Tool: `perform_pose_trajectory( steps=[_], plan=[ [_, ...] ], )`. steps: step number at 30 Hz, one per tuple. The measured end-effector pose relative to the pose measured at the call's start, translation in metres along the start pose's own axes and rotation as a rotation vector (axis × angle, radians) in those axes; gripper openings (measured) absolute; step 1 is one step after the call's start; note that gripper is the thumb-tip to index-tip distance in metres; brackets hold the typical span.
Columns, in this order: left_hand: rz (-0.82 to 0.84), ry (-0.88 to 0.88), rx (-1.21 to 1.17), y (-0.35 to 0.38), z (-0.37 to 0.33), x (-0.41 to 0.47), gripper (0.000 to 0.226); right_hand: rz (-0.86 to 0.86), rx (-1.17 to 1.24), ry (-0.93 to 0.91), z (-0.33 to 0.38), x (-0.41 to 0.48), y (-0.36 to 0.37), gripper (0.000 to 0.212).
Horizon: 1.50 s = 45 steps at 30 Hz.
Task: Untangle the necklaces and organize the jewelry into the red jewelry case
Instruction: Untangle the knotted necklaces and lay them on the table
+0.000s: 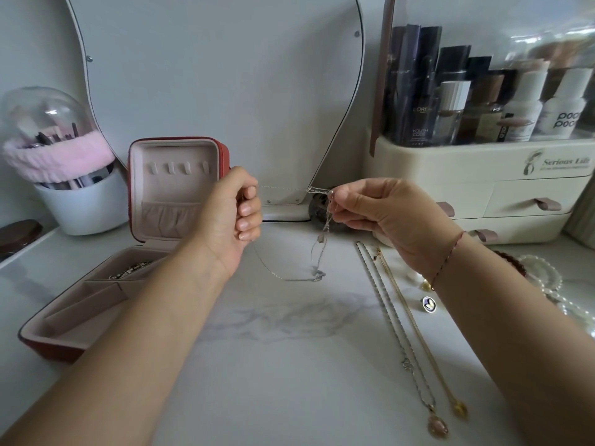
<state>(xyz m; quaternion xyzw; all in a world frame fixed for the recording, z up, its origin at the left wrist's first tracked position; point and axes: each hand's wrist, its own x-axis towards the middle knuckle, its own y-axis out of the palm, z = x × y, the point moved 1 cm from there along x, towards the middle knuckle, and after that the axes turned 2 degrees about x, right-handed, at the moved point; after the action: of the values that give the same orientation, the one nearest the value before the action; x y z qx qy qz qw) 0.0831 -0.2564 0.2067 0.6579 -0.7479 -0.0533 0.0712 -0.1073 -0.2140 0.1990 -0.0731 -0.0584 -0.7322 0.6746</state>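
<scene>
Home vanity, mirror [225, 75], cosmetics organizer [483, 162]

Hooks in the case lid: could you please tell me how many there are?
4, one row across the lid: far-left hook, mid-left hook, mid-right hook, far-right hook; none seems hidden.

I see both hands, left [233, 209] and right [378, 209], pinching a thin silver chain [283, 188] taut above the tabletop [273, 365], red jewelry case [135, 252] open at left.

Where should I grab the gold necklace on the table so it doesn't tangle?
Probably pinch the gold necklace near its far end, coming from above and from the right, away from the silver necklace lying close along its left. It lies stretched out straight, pendant nearest you, so lifting one end should let it hang free.
</scene>
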Motion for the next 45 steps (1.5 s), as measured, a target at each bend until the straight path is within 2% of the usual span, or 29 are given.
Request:
perform_pose_trajectory(
  steps=[5,11,16,19,23,29,36,45],
  plan=[
    [0.040,-0.057,0.075,-0.001,0.000,-0.001,0.028,-0.002,0.041,-0.015,0.000,0.000,0.001,0.010],
    [0.114,-0.135,0.341,0.005,0.008,-0.001,0.021,0.068,0.112,0.019,0.002,-0.002,0.002,0.011],
    [0.152,-0.006,0.590,0.012,0.016,-0.007,0.020,0.096,0.146,-0.016,0.006,-0.004,0.007,0.015],
    [0.264,0.048,0.485,0.018,0.017,-0.012,0.019,0.108,0.104,-0.042,0.006,-0.006,0.009,0.016],
    [0.427,0.069,0.305,0.021,0.015,-0.016,0.032,0.123,0.084,-0.059,0.008,-0.008,0.010,0.011],
    [0.343,0.146,0.244,0.021,0.015,-0.013,0.021,0.101,0.101,-0.093,0.010,-0.008,0.011,0.011],
    [0.272,0.214,0.235,0.020,0.015,-0.011,0.021,0.085,0.178,-0.094,0.004,-0.003,0.010,0.019],
    [0.361,0.089,0.141,0.018,0.015,-0.011,0.018,0.093,0.210,-0.084,0.005,-0.001,0.005,0.024]
  ],
)
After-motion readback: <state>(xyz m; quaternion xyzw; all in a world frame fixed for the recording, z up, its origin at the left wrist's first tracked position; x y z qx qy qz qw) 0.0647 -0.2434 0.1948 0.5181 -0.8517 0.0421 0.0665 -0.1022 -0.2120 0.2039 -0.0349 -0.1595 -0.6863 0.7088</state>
